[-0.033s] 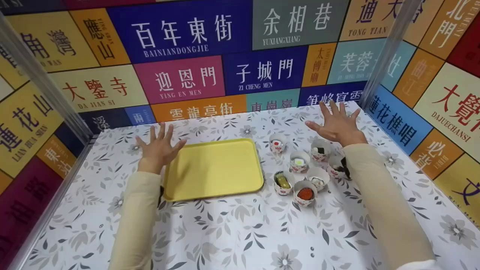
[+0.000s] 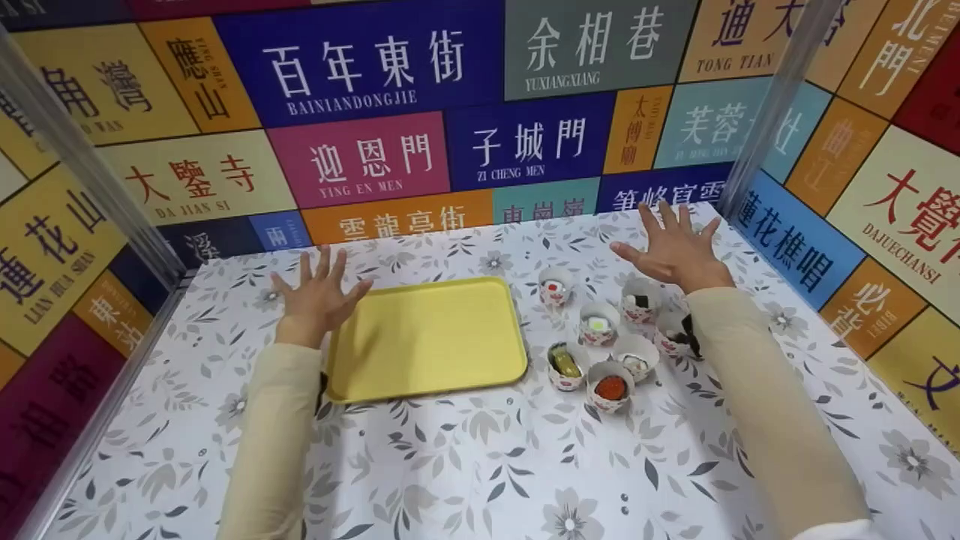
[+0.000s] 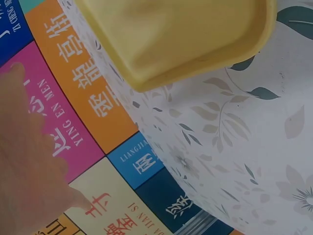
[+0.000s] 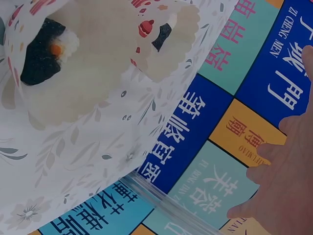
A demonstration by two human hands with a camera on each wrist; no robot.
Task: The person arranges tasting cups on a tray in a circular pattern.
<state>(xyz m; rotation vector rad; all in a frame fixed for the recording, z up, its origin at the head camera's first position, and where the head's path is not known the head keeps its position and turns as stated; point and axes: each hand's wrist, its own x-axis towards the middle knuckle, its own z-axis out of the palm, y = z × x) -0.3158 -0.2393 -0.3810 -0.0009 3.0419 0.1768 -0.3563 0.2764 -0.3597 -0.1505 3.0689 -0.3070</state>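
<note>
My left hand [image 2: 315, 304] is held with fingers spread by the upper left corner of a yellow tray [image 2: 427, 337]; it holds nothing. My right hand [image 2: 675, 251], fingers spread too, hovers beyond several small printed paper cups that hold sushi pieces. Nearest to it is a cup with a black seaweed-wrapped piece [image 2: 640, 301]. Others hold a red-orange roe piece [image 2: 611, 388], a green-and-yellow piece [image 2: 565, 361] and a white piece with a red top [image 2: 553, 288]. In the right wrist view, a seaweed-wrapped rice piece [image 4: 44, 54] sits in its cup, apart from my fingers.
A white tablecloth with grey leaves and flowers [image 2: 465, 465] covers the table. Walls of coloured panels with Chinese lettering [image 2: 367, 64] stand behind and at both sides. Transparent corner strips [image 2: 780, 97] run up where the walls meet.
</note>
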